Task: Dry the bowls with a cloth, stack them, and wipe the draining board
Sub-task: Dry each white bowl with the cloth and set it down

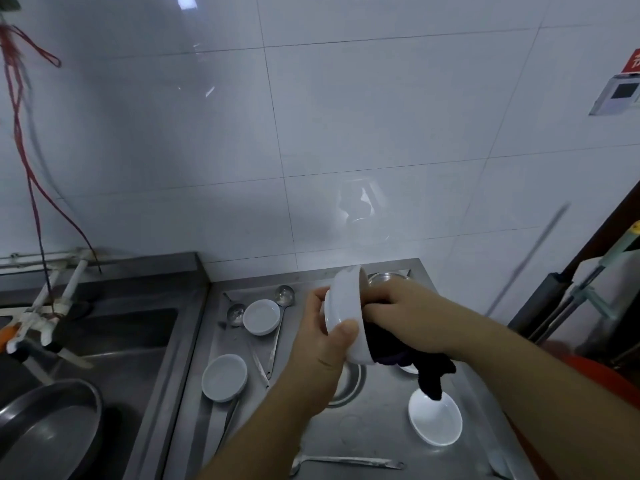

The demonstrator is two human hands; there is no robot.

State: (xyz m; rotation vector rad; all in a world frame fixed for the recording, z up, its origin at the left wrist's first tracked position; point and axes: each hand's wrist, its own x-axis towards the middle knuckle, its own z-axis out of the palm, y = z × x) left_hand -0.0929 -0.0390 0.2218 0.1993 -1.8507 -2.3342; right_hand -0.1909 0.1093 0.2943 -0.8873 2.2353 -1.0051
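The left hand (323, 344) grips a round white bowl (348, 317) by its base, tipped on its side above the middle of the steel draining board (374, 431). The right hand (391, 306) reaches into the bowl, fingers curled on a dark, limp cloth (415, 362) that trails out below. 3 shallow white dishes lie on the board: 1 near the back (261, 317), 1 by the left edge (224, 377), 1 toward the right edge (435, 419). Metal ladles (284, 295) lie among them, and a spoon (346, 462) lies at the front edge.
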